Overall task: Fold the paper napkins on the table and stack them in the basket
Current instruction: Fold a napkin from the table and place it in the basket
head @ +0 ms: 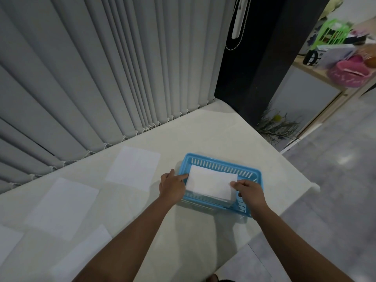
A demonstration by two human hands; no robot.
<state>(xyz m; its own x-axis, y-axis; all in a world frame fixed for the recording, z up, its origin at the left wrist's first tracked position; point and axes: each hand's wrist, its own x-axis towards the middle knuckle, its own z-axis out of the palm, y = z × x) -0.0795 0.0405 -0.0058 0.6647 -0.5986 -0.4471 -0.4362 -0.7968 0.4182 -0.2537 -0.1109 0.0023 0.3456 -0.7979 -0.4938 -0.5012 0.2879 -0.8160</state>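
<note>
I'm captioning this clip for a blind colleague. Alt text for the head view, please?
Left hand and right hand lower a folded white napkin into a blue plastic basket on a pale table; unfolded napkins lie to the left.

A pale cream table point(203, 127) with a rounded corner. A blue slotted plastic basket point(221, 162) sits on it. 4 flat white paper napkins lie left of the basket: 1 nearest point(133, 167), 1 farther left point(65, 207), 2 point(85, 255) toward the near-left edge point(8, 241).
</note>
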